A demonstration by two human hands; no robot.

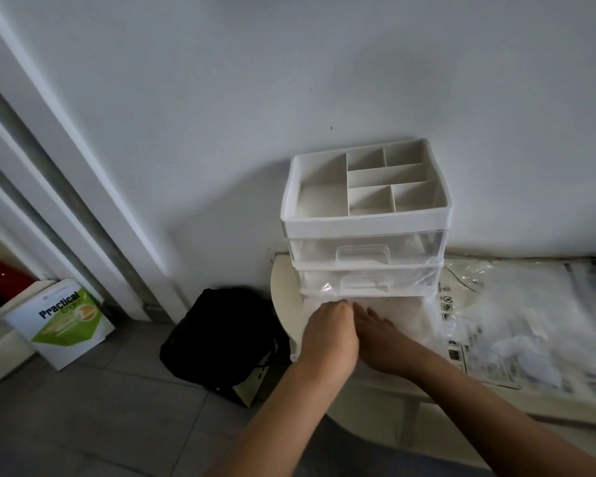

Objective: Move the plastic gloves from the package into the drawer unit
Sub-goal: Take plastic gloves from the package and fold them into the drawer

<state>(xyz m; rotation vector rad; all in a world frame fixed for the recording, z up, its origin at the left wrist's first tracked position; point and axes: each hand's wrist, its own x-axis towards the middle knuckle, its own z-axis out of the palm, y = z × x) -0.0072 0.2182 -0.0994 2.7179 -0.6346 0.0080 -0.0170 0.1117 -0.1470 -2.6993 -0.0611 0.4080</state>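
A white drawer unit (365, 232) stands on the left end of a pale table (278, 304), its back against the grey wall (289, 63). Its top is an open tray split into several compartments, and below that sit two clear drawers, both pushed in. The lowest drawer (295, 352) is pulled out toward the person, and the plastic gloves (405, 320) lie in it as a cloudy, translucent heap. Both hands are down on that heap. The left hand (327, 330) is at the near-left part of the drawer, knuckles up and fingers curled downward into the gloves; its fingertips are hidden, so I cannot tell whether it grips the plastic or only presses on it. The right hand (381, 333) lies just beside it, partly behind it, with fingers straight and spread flat on the gloves, pointing toward the unit. The package (503, 325) lies flat on the table just to the right of the unit, a printed sheet with crumpled clear plastic on it. On the floor to the left of the table sit a black bag (221, 335) and, further left, a book (64, 316) marked "Practical English".
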